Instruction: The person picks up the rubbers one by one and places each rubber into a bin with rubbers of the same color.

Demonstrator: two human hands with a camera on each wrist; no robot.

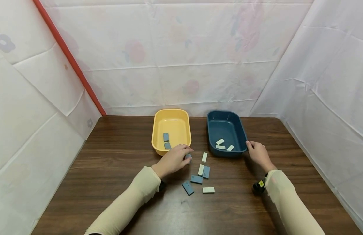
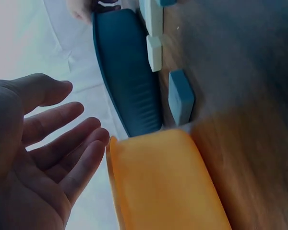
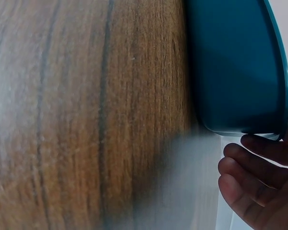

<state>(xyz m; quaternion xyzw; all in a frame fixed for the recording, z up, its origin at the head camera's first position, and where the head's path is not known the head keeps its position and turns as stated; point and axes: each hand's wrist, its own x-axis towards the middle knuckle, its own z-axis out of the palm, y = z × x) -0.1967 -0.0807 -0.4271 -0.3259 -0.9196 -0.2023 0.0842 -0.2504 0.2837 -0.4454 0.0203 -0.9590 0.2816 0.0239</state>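
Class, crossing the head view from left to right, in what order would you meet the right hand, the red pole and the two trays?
Red pole → yellow tray → blue tray → right hand.

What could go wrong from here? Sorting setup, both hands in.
1. Left hand is close to the yellow bin; reaching for the nearby blue block might bump the rim.
2. One white block and its blue neighbor appear to touch; grabbing one may drag the other.
3. Right hand is on the navy bin; a tug could shift it.
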